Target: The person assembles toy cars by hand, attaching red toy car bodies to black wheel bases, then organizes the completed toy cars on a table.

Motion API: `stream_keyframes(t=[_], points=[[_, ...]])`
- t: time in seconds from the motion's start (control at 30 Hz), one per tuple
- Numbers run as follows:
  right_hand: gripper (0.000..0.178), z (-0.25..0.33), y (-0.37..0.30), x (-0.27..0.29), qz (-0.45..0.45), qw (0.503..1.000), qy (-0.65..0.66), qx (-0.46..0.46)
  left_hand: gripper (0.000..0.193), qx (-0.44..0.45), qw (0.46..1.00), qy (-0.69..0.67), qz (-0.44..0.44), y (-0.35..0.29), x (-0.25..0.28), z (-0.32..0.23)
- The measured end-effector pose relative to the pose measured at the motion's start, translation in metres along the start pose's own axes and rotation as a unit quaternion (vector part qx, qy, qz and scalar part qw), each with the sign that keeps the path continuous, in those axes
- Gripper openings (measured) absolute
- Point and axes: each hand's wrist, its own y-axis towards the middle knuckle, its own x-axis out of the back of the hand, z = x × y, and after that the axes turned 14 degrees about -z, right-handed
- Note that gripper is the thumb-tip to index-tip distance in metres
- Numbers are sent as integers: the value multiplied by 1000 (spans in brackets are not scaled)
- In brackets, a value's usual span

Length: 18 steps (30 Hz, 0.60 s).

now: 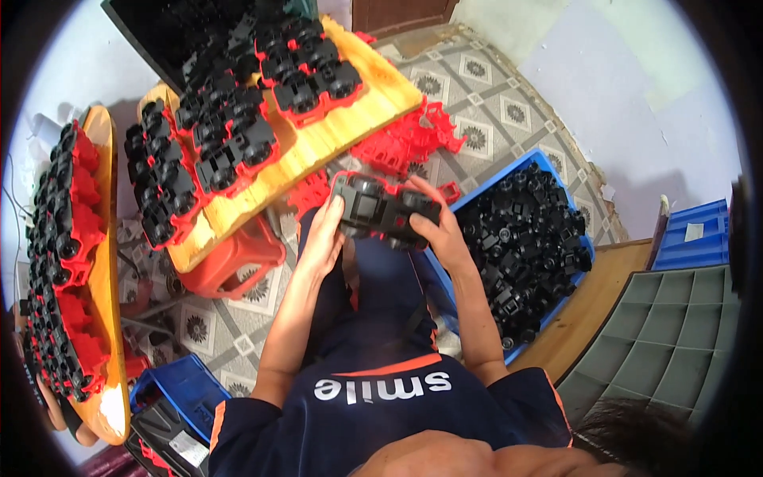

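Over my lap I hold a toy car [380, 211] with its underside up: a black chassis with black wheels, set in a red body. My left hand [323, 232] grips its left end, thumb along the side. At the other end my right hand [443, 234] is closed on it, with the thumb on the black underside and fingers over the far edge. Just beyond, similar toy cars [230, 151] lie wheels up in rows on a wooden board [381, 95]. Red plastic car bodies [409, 139] are piled on the floor past the car.
A blue crate [563, 306] of black wheeled parts [520, 246] stands at my right, near a grey compartment tray [675, 318]. A red stool [238, 258] is under the board. Another board [111, 358] of cars is far left, with a blue crate [191, 381] nearby.
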Motion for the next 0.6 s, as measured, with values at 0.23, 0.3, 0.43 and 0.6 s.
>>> stream_keyframes(t=[0.23,0.3,0.43,0.6], points=[[52,14,21,3,10,993,-119,-6,47,-24,997,-45,-54,1,-16,8],[48,23,27,-1,-4,994,-111,-15,48,-32,995,-64,-69,3,-24,3],[47,20,61,10,-107,991,-69,35,53,-47,995,-85,6,7,-19,-10],[35,28,135,27,-232,966,109,41,53,-317,904,276,-82,16,-2,-9]])
